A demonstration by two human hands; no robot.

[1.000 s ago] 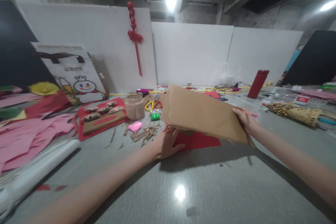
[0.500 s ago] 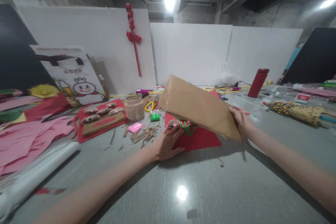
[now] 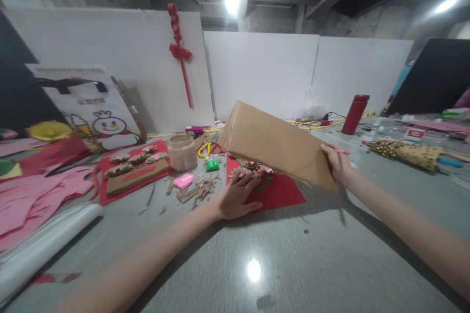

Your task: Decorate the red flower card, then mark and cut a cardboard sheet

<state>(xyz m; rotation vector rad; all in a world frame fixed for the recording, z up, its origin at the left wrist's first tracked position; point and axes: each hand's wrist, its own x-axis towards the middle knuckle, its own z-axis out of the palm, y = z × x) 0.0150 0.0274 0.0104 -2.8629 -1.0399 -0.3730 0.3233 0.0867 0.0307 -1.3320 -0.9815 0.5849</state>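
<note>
My right hand (image 3: pixel 337 162) grips the right end of a brown cardboard piece (image 3: pixel 279 144), which is raised and tilted over a red sheet (image 3: pixel 282 194). A small pink tip of something I cannot make out sticks out by the same hand. My left hand (image 3: pixel 238 198) lies with fingers stretched out on the left part of the red sheet, holding nothing. Close to its fingertips are brown-petalled paper flowers (image 3: pixel 252 164) and green stems (image 3: pixel 263 185) on the sheet. The cardboard hides the sheet's far part.
Left of the sheet lie cardboard scraps (image 3: pixel 196 193), a pink packet (image 3: pixel 183 181), a green packet (image 3: pixel 212 166), yellow-handled scissors (image 3: pixel 204 150) and a tan jar (image 3: pixel 182 153). A red flower card (image 3: pixel 135 168) lies farther left. A red bottle (image 3: pixel 355 114) and a wrapped bouquet (image 3: pixel 411 152) stand and lie at right.
The view has shifted slightly to the right. More flowers show beneath the cardboard, whose near edge sits slightly higher. Both hands keep about the same pose.
</note>
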